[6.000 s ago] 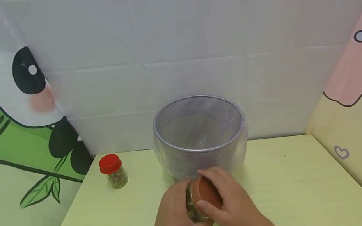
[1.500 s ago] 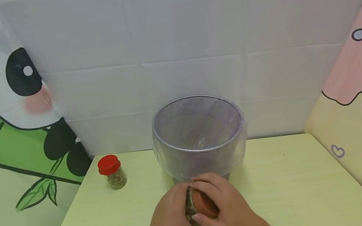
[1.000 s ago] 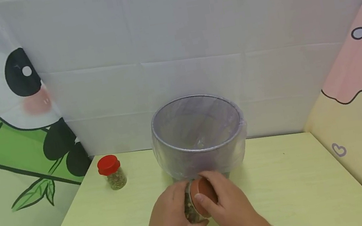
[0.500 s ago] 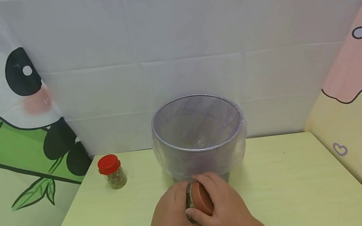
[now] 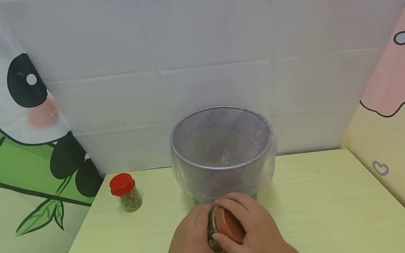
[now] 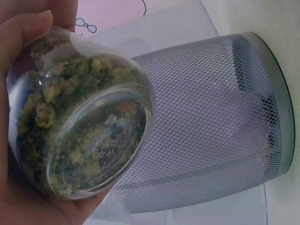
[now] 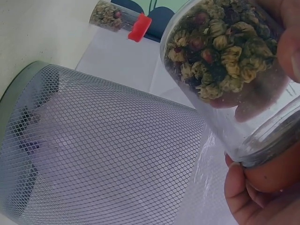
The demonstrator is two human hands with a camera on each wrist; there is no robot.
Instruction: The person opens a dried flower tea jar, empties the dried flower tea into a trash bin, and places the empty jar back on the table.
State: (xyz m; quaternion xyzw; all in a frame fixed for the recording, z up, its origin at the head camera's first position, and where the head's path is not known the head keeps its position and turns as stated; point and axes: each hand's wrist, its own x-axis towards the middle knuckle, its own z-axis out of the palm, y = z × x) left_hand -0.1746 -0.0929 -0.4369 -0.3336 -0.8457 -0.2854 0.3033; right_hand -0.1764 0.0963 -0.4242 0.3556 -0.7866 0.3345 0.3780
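A clear jar [image 5: 213, 236] of dried flower buds lies tilted between both hands in front of the bin. My left hand [image 5: 190, 248] grips the jar's body, its fingers wrapped round the glass. Curled over the orange-brown lid [image 5: 231, 224] is my right hand [image 5: 258, 235], thumb on the near side. From the left wrist, the jar's round base [image 6: 101, 140] faces the camera. In the right wrist view, yellowish and reddish buds [image 7: 225, 51] fill part of the glass, and the lid [image 7: 276, 171] sits at the jar's mouth with right-hand fingers against it.
Behind the hands stands a mesh waste bin [image 5: 229, 182] lined with a thin clear bag, close to the white back wall. A smaller jar with a red cap [image 5: 127, 192] stands upright at the table's left. Printed sheets flank both sides.
The right hand has repeatedly shifted its grip round the lid, its thumb and fingers changing place. The left hand has kept hold of the jar in nearly the same spot. The bin and red-capped jar stay put.
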